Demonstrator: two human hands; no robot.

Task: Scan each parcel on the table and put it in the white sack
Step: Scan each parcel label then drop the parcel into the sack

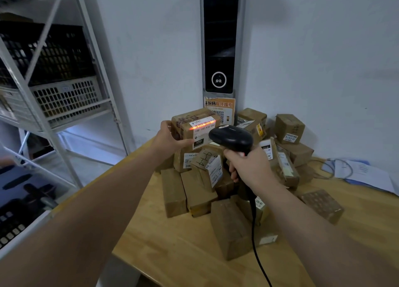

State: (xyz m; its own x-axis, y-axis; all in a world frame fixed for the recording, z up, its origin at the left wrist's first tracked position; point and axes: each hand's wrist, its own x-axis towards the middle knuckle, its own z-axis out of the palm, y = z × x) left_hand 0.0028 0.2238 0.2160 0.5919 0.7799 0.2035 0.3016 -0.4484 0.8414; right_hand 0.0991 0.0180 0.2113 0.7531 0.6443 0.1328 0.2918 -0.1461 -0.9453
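My left hand (pixel 170 137) grips a brown cardboard parcel (pixel 190 121) by its left end, held up above the heap with its white label facing me. A red scan line glows across the barcode on that label. In my right hand (pixel 248 164) is a black corded barcode scanner (pixel 232 136), gripped by the handle, its head aimed at the label from just right of the parcel. Below both hands lies a heap of several brown parcels (pixel 228 224) on the wooden table (pixel 172 248). No white sack is in view.
A metal shelf rack (pixel 54 105) with black and white crates stands at the left. A tall grey device with a dark screen (pixel 219 44) rises in the wall corner behind the heap. Papers and a cable (pixel 362 172) lie at the table's right. The scanner cord (pixel 255 241) runs down over the parcels.
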